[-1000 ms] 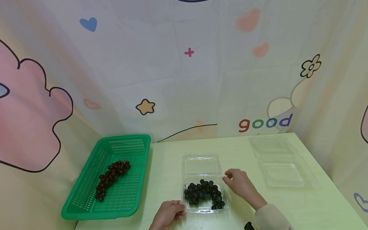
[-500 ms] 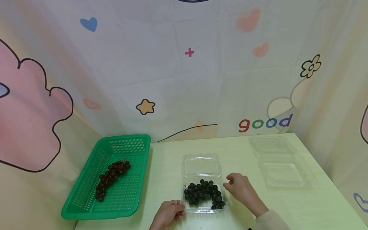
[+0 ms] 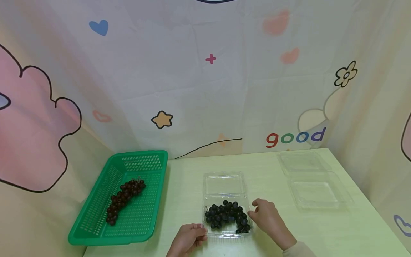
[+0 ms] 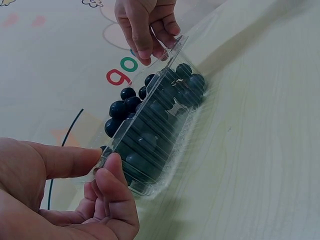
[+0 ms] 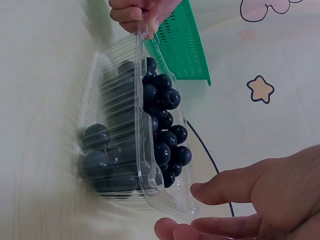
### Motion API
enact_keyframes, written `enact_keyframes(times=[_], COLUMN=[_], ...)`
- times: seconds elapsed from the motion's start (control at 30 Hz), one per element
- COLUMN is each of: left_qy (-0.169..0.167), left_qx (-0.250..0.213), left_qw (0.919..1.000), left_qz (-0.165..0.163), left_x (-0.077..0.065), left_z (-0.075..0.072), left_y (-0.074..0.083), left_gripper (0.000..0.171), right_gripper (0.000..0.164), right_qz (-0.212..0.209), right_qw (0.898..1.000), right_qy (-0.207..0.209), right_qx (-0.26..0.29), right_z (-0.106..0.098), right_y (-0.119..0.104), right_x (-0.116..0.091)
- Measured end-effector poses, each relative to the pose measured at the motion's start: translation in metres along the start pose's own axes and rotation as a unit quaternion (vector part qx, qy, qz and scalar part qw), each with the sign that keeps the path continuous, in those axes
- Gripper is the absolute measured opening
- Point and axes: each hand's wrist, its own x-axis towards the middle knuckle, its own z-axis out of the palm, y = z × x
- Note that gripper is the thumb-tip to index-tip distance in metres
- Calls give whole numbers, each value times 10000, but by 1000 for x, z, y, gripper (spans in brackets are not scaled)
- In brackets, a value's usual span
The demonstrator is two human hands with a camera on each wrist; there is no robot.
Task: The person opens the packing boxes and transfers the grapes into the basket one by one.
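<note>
A clear plastic clamshell box (image 3: pixel 221 232) stands with its lid (image 3: pixel 223 184) folded back, away from the person. Dark grapes (image 3: pixel 224 214) lie in its base, bunched toward the middle and right side. At the front left corner, my left hand (image 3: pixel 189 237) pinches the box's rim between thumb and fingers, plain in the left wrist view. My right hand (image 3: pixel 268 217) is beside the right rim. In the right wrist view its thumb (image 5: pixel 220 187) and fingers (image 5: pixel 200 230) are spread apart near the rim's corner, not closed on it.
At the left, a green plastic basket (image 3: pixel 151 200) holds a bunch of reddish-brown grapes (image 3: pixel 123 200). Another clear clamshell box (image 3: pixel 316 191), unfolded, lies at the table's right back. A printed curtain (image 3: pixel 192 89) hangs behind the table (image 3: pixel 186 178).
My right hand has come down along the box's right side, toward the near end, and drawn closer to the rim. The left hand, box and grapes have stayed put.
</note>
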Motion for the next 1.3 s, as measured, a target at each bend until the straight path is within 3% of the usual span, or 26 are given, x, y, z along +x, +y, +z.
enact_keyframes(times=[0.3, 0.97, 1.17, 1.3], left_qy=[60, -116, -89, -113], left_qx=[86, 24, 35, 146], left_qw=[9999, 9998, 9999, 9996], left_qz=[-60, 169, 66, 218], left_x=[3, -2, -1, -1], left_z=[0, -1, -1, -1], left_y=[-1, 0, 2, 1], left_gripper=[6, 5, 6, 6], right_gripper=[31, 32, 31, 30], right_qz=[104, 146, 78, 100], right_qw=[9999, 9996, 9993, 9991], right_qy=[3, 134, 198, 209], right_qx=[42, -210, -312, -349], right_z=[3, 14, 17, 19], right_y=[-2, 1, 3, 4], right_x=[-4, -3, -2, -2])
